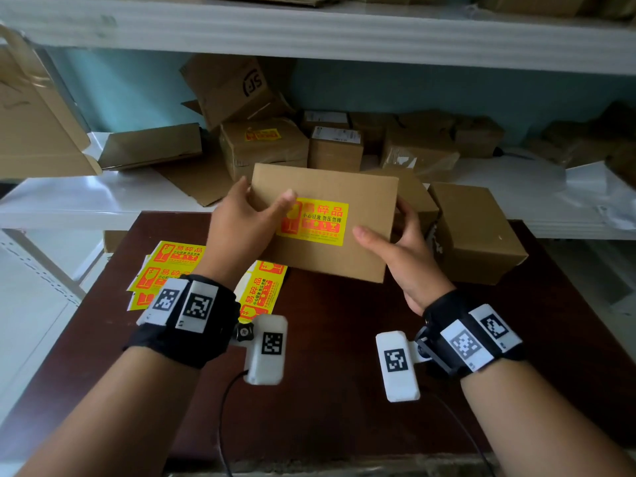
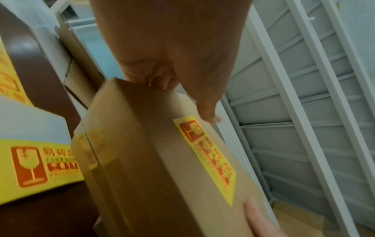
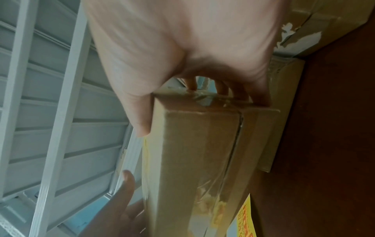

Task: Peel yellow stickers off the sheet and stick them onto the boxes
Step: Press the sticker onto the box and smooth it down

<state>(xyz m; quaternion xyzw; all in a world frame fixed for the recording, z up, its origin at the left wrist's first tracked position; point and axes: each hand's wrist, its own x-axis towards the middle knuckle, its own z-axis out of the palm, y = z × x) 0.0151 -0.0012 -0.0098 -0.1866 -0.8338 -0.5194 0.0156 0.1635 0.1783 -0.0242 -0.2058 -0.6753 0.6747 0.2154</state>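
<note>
A flat cardboard box [image 1: 327, 187] is held tilted above the dark brown table [image 1: 327, 339], its top face carrying a yellow sticker [image 1: 318, 222] with red print. My left hand [image 1: 247, 215] grips the box's left end, thumb on the sticker's left edge and fingers behind. My right hand [image 1: 395, 242] grips the right end, thumb on top near the sticker and fingers curled round the far side. The left wrist view shows the sticker [image 2: 211, 158] on the box [image 2: 142, 160]; the right wrist view shows the box end [image 3: 198, 144]. Yellow sticker sheets [image 1: 168, 266] lie on the table's left.
A second brown box [image 1: 475, 232] stands on the table right of the held one. Behind, a white shelf [image 1: 86, 197] holds several cardboard boxes, one [image 1: 263, 146] with a yellow sticker. Another sticker sheet [image 1: 263, 290] lies under my left wrist.
</note>
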